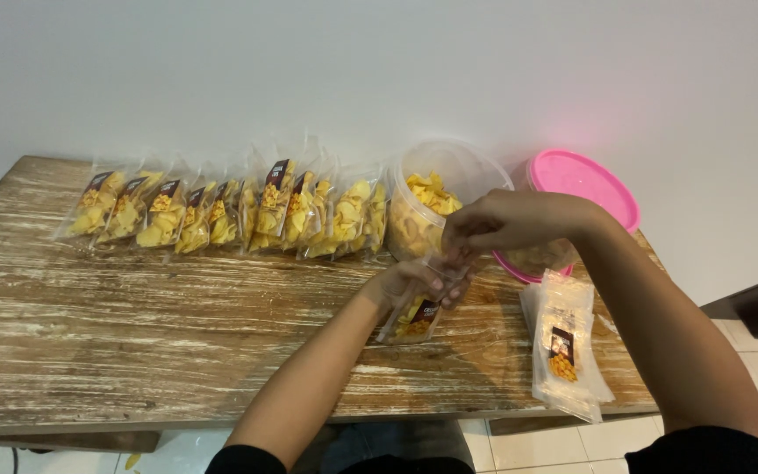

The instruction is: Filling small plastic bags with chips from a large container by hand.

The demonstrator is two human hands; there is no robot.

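The left hand (410, 285) grips a partly filled chip pouch (414, 318) upright on the wooden table (133, 316), while the right hand (493, 224) pinches its top edge. Behind stand nine or so filled chip bags (230, 211) in a row — one clear tub of chips (432, 211), one pink lid (585, 184), one stack of empty pouches (563, 347).

Table (133, 307): brown wood, white streaked grain. Chips (432, 195): yellow. Lid (585, 180): bright pink. Pouches (221, 211): clear, dark label with yellow print. Wall (309, 70): plain white.

A home room: worn wooden table (133, 333) against a plain white wall (309, 70), tiled floor (554, 443).
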